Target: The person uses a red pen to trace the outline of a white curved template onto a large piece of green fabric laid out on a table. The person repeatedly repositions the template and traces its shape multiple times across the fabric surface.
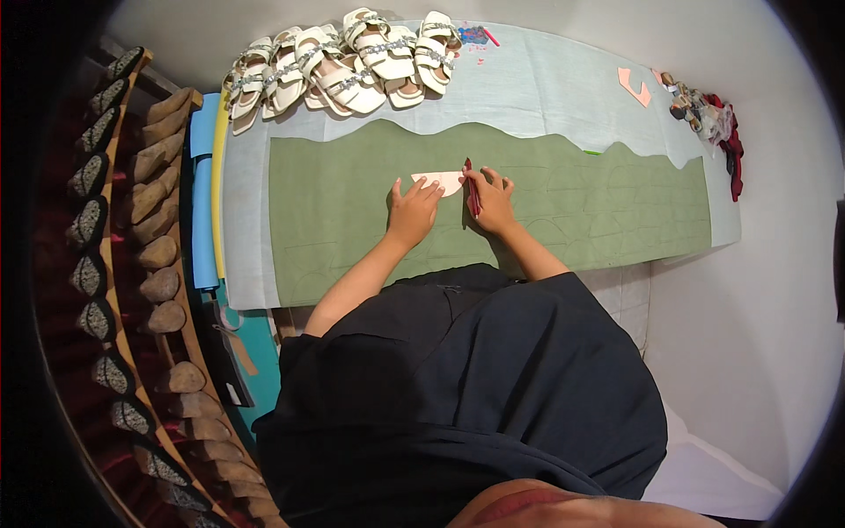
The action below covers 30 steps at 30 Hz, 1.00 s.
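Observation:
A long green sheet [334, 176] with a wavy far edge lies over the table, and faint drawn outlines cover much of its right part. On it rests a small pale pink pattern piece [451, 182] with a straight far edge and a rounded near side. The fingers of my left hand [412, 216] are spread and press the piece flat from its left end. My right hand [493, 204] grips a dark red pen [474, 201], its upper end close to the piece's right edge. The exact contact of the pen with the sheet is too small to make out.
White strappy sandals [352, 75] are piled at the table's far left. A pink cut-out piece [634, 88] and a heap of scraps [709, 119] lie far right. Racks of wooden shoe lasts [158, 251] and dark shoes [88, 220] stand left; a white wall [757, 264] bounds the right.

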Tool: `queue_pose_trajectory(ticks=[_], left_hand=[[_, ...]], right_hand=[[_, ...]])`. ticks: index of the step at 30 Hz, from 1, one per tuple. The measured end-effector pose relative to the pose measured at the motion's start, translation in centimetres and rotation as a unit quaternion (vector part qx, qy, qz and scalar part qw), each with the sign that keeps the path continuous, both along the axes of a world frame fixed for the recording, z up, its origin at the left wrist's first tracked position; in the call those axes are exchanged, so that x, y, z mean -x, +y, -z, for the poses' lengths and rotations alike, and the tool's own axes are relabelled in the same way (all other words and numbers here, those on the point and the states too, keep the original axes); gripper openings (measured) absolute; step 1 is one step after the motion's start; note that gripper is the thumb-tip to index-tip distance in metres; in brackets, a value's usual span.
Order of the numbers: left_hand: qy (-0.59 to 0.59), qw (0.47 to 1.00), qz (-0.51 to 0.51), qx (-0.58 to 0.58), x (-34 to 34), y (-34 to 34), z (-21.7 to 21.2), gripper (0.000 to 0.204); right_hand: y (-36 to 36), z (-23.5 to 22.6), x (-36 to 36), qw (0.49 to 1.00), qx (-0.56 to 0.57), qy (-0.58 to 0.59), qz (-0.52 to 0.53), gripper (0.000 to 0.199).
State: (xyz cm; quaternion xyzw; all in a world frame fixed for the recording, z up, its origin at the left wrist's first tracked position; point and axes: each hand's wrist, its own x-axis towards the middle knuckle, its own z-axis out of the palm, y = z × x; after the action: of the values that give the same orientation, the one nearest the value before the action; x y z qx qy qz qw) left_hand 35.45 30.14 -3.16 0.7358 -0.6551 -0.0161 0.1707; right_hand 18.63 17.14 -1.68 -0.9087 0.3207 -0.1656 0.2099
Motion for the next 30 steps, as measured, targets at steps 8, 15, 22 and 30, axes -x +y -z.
queue_pose_trajectory(ticks=[8,15,22,30], left_hand=[[0.054,0.998,-0.012,0.002,1.2,1.4,-1.4,0.044],[0.044,0.999,-0.008,-0.024,0.9,1.4,-1.0,0.04],[0.037,0.999,-0.016,-0.006,0.9,1.5,-1.2,0.042],[0.035,0.999,-0.016,0.006,0.9,1.4,-1.1,0.043]], right_hand=[[-1.5,-1.7,-4.4,0.975,-0.105,-0.187,0.061,0.022],[0.1,0.7,-9.0,0.951,-0.218,-0.189,0.109,0.027],[0.5,2.6,-9.9,0.969,-0.182,-0.154,0.069,0.029],[0.4,2.5,-10.2,0.973,-0.145,-0.165,0.074,0.029]])
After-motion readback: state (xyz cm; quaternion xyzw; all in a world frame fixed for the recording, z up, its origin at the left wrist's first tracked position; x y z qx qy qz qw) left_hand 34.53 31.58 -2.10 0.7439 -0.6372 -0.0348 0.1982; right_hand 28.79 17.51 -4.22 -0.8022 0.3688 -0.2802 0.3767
